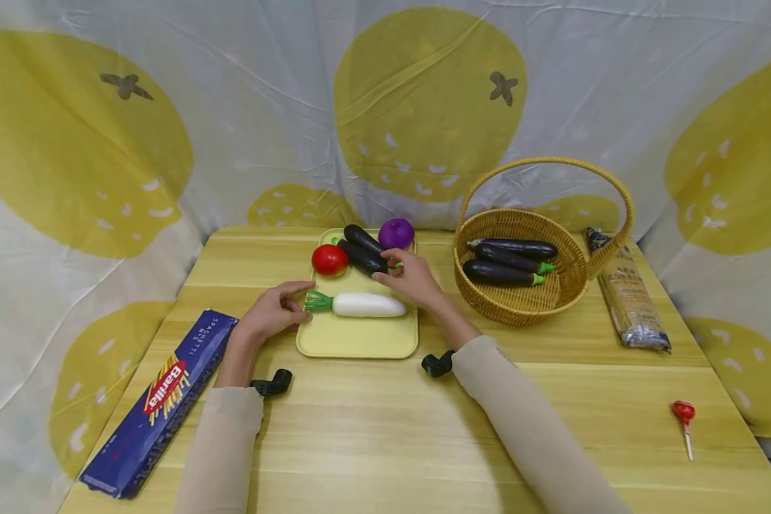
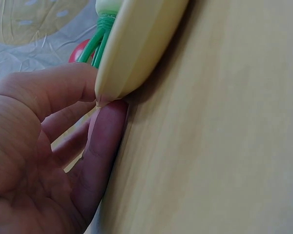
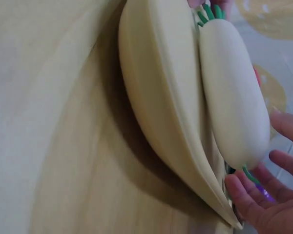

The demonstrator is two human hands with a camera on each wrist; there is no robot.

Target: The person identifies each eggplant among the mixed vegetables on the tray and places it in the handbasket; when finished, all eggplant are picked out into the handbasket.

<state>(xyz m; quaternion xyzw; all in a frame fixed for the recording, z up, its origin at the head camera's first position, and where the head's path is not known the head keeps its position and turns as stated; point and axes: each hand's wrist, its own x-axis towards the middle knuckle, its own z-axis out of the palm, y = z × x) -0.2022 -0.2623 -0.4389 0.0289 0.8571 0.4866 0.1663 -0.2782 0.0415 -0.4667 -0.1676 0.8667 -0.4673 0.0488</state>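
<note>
Fingers (image 1: 298, 287) of the left hand (image 1: 270, 312) are curved and parted at the left edge of the yellow tray (image 1: 360, 345) in the head view, right beside the green leaves (image 1: 318, 300) of the white radish (image 1: 369, 305), which lies crosswise on the tray. The right hand (image 1: 416, 280) reaches over the tray, thumb and forefinger apart at the right-hand end of two dark eggplants (image 1: 362, 258). A red tomato (image 1: 330, 260) sits to their left and a purple onion (image 1: 396, 234) at the tray's far right corner. Elsewhere on the bench (image 1: 353, 435), a wicker basket (image 1: 520, 310) with three more eggplants stands to the right, and a blue spaghetti box (image 1: 160, 403) lies to the left.

From the left wrist, the parted fingertips meet the tray's rim, leaves close by; whether they press on it, I cannot tell.

From the right wrist, the fingers are loosely spread about a green stem (image 3: 250, 175) beside the radish's rounded tip, not closed around anything.
</note>
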